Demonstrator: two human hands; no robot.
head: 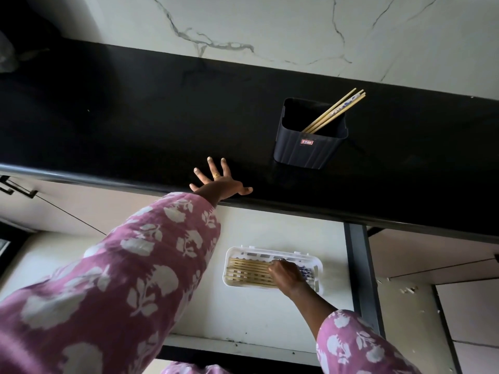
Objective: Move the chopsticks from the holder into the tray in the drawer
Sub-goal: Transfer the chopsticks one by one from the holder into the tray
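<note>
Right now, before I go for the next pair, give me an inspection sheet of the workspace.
Surface: black countertop; open drawer below it.
Job's things: holder upright on countertop, few chopsticks leaning in it; white tray in drawer, laid chopsticks flat inside.
Clutter: nothing seen.
Grippers: left hand spread flat at counter edge; right hand in tray, fingers curled over laid chopsticks, grip unclear.
Cables: nothing seen.
Surroundings: marble-look wall; cabinet handle at left.
</note>
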